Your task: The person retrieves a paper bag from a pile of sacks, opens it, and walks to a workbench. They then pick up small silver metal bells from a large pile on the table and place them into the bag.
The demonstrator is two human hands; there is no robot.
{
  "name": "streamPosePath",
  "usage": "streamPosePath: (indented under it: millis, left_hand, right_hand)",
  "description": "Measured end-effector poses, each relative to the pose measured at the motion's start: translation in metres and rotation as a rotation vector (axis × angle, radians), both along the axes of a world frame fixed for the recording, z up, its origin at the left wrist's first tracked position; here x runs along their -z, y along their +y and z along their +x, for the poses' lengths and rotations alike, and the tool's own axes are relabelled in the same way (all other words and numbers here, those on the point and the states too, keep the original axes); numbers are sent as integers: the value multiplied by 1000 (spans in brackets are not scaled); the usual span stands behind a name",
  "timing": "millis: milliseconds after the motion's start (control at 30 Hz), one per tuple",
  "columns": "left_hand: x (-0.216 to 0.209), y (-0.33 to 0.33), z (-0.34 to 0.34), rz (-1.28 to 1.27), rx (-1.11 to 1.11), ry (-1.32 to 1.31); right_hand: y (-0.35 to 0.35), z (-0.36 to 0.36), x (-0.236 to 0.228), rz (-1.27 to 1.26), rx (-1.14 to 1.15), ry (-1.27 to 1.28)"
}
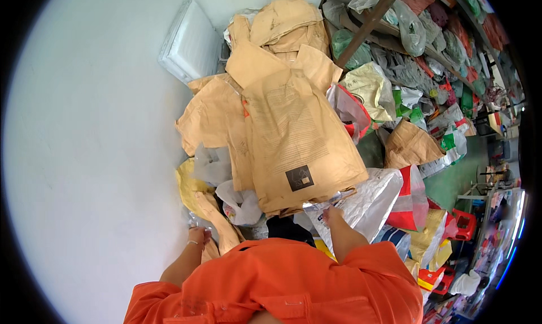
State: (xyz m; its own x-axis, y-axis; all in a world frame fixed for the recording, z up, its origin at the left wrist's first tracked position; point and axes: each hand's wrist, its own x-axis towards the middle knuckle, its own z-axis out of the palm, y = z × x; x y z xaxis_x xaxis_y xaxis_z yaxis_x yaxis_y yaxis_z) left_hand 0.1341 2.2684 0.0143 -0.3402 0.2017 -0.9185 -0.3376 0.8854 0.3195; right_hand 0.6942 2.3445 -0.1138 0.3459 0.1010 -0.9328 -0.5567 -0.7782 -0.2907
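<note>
Orange work shirt [271, 279] fills the foreground at 6 o'clock, its wearer's arms spread at the near side of a heap of bags. Right hand [333, 215], toward half past 4, is at the near edge of a silver sack [375, 191] that spreads toward 4 o'clock; its fingers look curled, but whether they grip cannot be told. Left hand [199, 236], between 7 and 8 o'clock, is beside clear plastic film [196, 221]; its fingers are too small to tell whether apart or together. At centre, a large brown paper sack [305, 132] lies flat atop the heap, probably so it stacks easily with the brown sacks [291, 19] toward 12 o'clock. At 9 o'clock, a pale wall [84, 154] likely serves as a backstop. The sack covers most of what lies beneath; dark cloth [291, 228] at 6 o'clock shows only partly. Toward 2 o'clock, plastic bags [409, 27] overlap too tightly to count, cut off by the lens's black rim.
</note>
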Motion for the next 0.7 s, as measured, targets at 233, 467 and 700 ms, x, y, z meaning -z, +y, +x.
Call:
streamPosePath:
  millis: [233, 467, 700]
  left_hand:
    - [-24, 8, 4, -49, -27, -11]
    - [-43, 44, 25, 107, -5, 13]
    - [-37, 22, 23, 37, -7, 5]
  right_hand:
    - [75, -57, -118, 243, 43, -28]
    - [122, -80, -89, 280, 159, -76]
    - [132, -78, -78, 440, 342, 82]
